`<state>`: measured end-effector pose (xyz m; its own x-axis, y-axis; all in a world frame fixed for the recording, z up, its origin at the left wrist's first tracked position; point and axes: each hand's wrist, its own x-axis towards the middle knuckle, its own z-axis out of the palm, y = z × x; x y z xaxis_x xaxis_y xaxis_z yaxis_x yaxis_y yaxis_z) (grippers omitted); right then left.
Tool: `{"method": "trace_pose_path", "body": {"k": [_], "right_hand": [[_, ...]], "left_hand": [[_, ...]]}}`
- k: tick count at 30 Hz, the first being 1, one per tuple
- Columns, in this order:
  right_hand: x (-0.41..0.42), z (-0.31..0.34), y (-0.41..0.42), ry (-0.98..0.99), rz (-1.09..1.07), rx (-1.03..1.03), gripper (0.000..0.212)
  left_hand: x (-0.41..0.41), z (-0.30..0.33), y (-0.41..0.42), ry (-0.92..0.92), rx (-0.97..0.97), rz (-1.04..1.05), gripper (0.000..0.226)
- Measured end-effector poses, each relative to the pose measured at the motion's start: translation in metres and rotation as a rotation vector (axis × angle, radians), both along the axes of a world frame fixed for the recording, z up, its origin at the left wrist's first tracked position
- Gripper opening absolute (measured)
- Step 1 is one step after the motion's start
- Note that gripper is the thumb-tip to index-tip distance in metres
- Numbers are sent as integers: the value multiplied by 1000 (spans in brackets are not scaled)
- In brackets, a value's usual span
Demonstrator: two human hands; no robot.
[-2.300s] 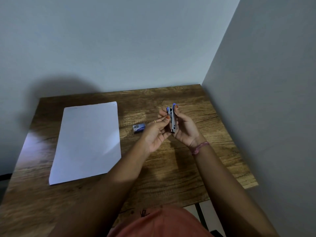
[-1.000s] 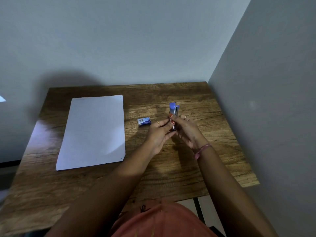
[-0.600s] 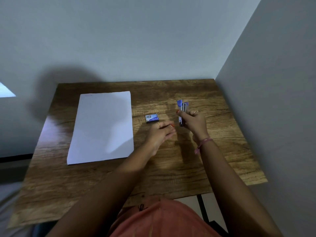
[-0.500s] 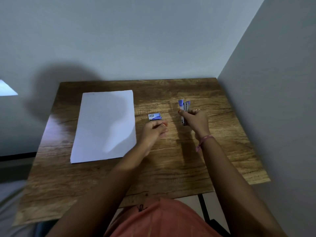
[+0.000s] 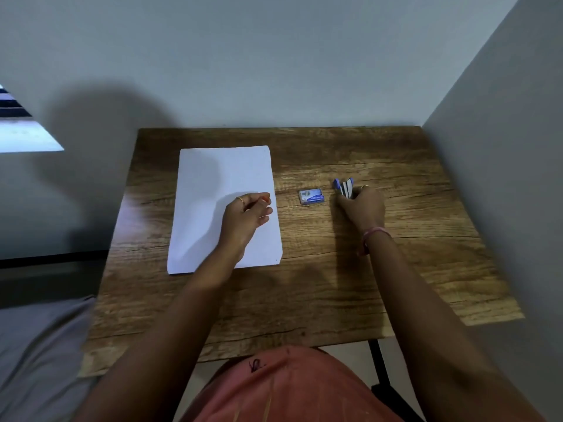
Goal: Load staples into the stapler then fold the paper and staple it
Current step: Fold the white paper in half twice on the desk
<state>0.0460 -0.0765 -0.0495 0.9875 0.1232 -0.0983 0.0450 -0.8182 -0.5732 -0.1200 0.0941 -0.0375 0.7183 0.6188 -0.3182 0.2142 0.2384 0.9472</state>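
**Stapler in hand, paper flat and unfolded on the tabletop**

So the stapler (image 5: 344, 187) is a small blue and silver one, and it's in the right hand (image 5: 362, 208). The fingers are curled round its lower end, so that grip is clamped on it, and the top pokes out splayed apart, blue ends with the metal bits showing between them. It sits low over the right half of the wooden tabletop (image 5: 320, 284); can't tell if the bottom actually touches the wood.

Just left of it there's the staple box (image 5: 311, 197), tiny, blue and white, lying flat. There's some print on the top but it's way too small and blurry to read, so no brand from me.

The paper (image 5: 207, 190) is a plain white sheet, flat, no fold in it, on the left half of the tabletop. No writing on it that I can see.

The left hand (image 5: 247, 216) is over the right part of the sheet near its edge, fingers loosely curled with thumb and fingertip close together. Can't tell if it's pinching anything. There's a ring on one finger, and a pink bracelet (image 5: 374, 234) on the right wrist.
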Motion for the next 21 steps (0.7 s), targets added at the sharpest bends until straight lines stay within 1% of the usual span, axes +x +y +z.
{"method": "trace_pose_path", "body": {"k": [4, 7, 8, 10, 12, 13, 15, 17, 19, 21], "right_hand": [[3, -1, 2, 21, -23, -12, 39], [6, 7, 5, 71, -2, -97, 49], [6, 12, 8, 56, 7, -133, 52], [4, 22, 18, -57, 17, -155, 53], [-3, 32, 37, -180, 49, -71, 44], [-8, 36, 48, -190, 73, 3, 37], [-17, 40, 69, -118, 140, 145, 26], [-27, 38, 89, -23, 211, 200, 23], [-36, 29, 105, 38, 268, 189, 26], [-44, 19, 118, 62, 307, 146, 34]], "left_hand": [[-10, 1, 12, -7, -2, 4, 15], [-16, 3, 28, -21, 19, 31, 16], [-19, 4, 34, -27, 32, 38, 16], [-22, 5, 47, -34, 77, 49, 17], [-26, 6, 63, -29, 130, 76, 20], [-28, 6, 71, -28, 149, 98, 20], [-33, 4, 87, -16, 190, 152, 18], [-37, 0, 105, 77, 315, 216, 18], [-41, -5, 121, 253, 465, 244, 22], [-42, -10, 133, 436, 532, 203, 29]]}}
